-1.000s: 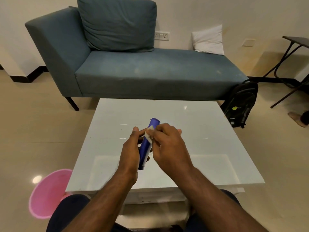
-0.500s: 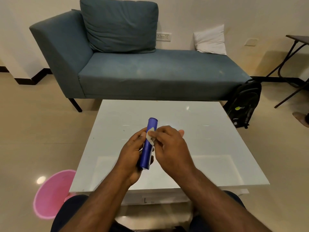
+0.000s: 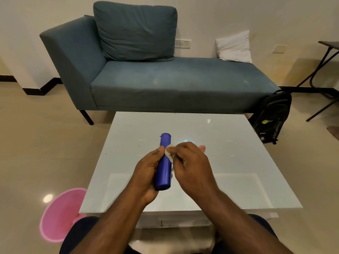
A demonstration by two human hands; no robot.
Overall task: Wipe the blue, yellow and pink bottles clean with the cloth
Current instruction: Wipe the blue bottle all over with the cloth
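**Count of things around the table**

One white table [image 3: 229,162]. Above it: one blue bottle [image 3: 163,169], one small white cloth [image 3: 169,154], two hands. Beyond the table: one sofa [image 3: 174,83], two cushions. Beside the table: one backpack [image 3: 271,116], one pink bucket [image 3: 58,215].

Both our forearms extended forward; left hand [image 3: 146,173] curled in a grip, right hand [image 3: 192,167] pinched closed beside it.

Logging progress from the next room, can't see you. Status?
Left hand grips blue bottle above table. Right hand presses cloth to its side. Yellow, pink bottles not in view. Nothing in the way.
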